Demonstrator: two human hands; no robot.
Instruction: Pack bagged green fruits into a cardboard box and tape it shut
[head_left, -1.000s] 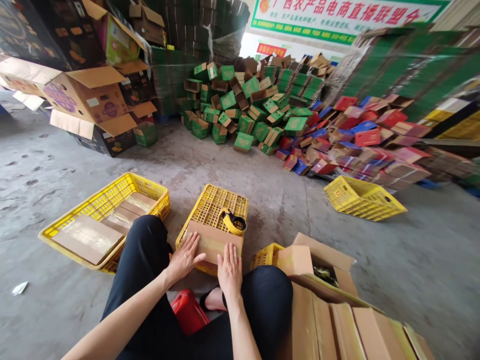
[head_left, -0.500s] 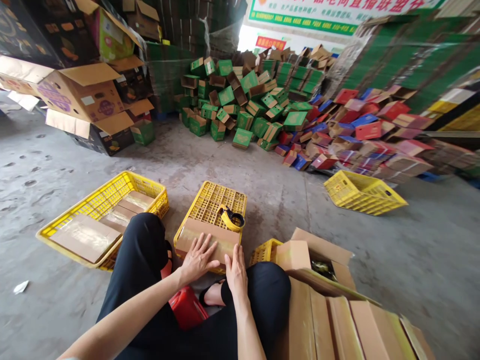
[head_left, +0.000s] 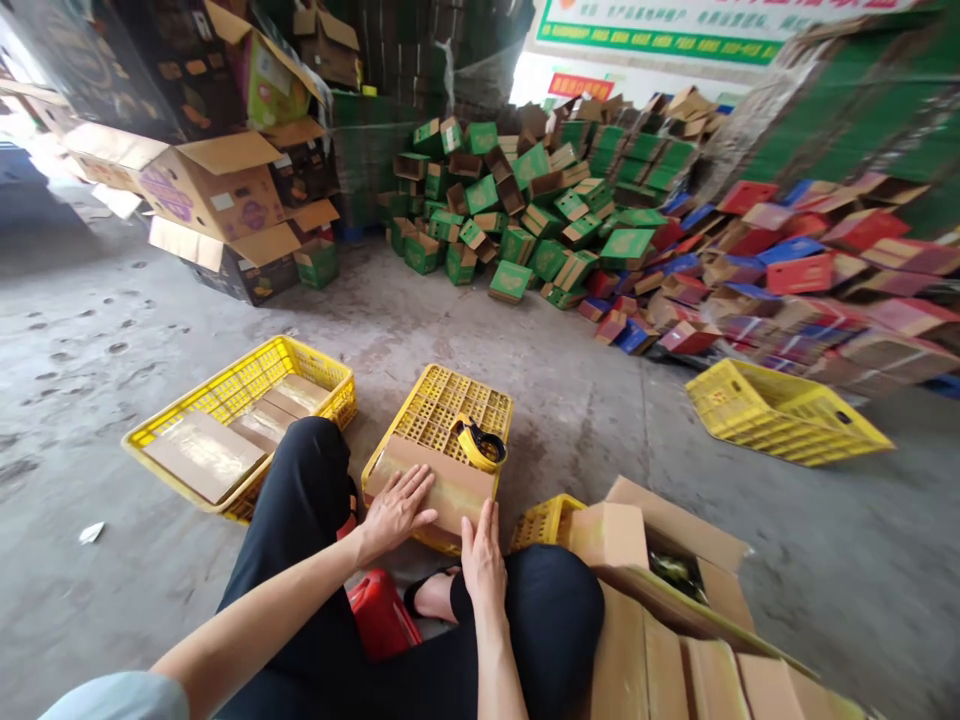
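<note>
A taped cardboard box [head_left: 454, 487] lies flat on an upturned yellow crate [head_left: 439, 402] between my knees. My left hand [head_left: 397, 508] rests on top of the box, its fingers stretched out. Against the box's near right edge lies my right hand [head_left: 484, 560], its fingers straight and close together, touching the cardboard. Neither hand grips anything. Just beyond the box, a yellow and black tape dispenser [head_left: 480, 443] sits on the crate.
Left stands a yellow crate [head_left: 142, 437] holding several boxes. An open carton [head_left: 626, 545] and more cartons [head_left: 664, 655] flank my right knee. Another yellow crate [head_left: 787, 420] sits farther right. Green boxes [head_left: 514, 280] and red-blue boxes [head_left: 799, 272] are heaped behind.
The view has turned left, so the surroundings sit farther right in the picture. Both hands remain on the box, with little movement against it.
</note>
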